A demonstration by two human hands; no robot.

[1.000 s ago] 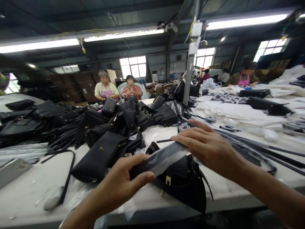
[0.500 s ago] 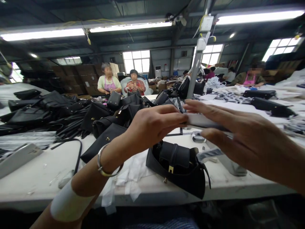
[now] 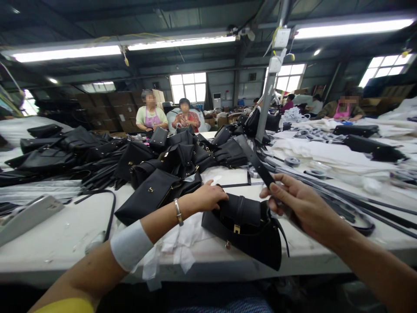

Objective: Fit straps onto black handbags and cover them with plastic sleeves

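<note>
A small black handbag [image 3: 247,243] lies in front of me at the table's edge, its mouth open, with a flap and gold clasp. My left hand [image 3: 210,196], a silver bangle on its wrist, has its fingers closed over the bag's back left rim; the fingertips are partly hidden. In my right hand [image 3: 293,198] a black strap [image 3: 257,163] is pinched between thumb and fingers, tilted up to the left above the bag's right end. Another black handbag [image 3: 150,195] lies to the left of my left hand.
Black bags [image 3: 81,145] are heaped across the left and back. White paper strips [image 3: 177,243] lie by the front edge. Long black straps [image 3: 358,195] and tape rolls [image 3: 292,161] lie to the right. A metal post [image 3: 265,104] rises behind; several people work beyond.
My hands have separated. The left moved down to the bag's rim; the right now holds up a black strap. The grey-white strip they held and the block at right are no longer seen there.
</note>
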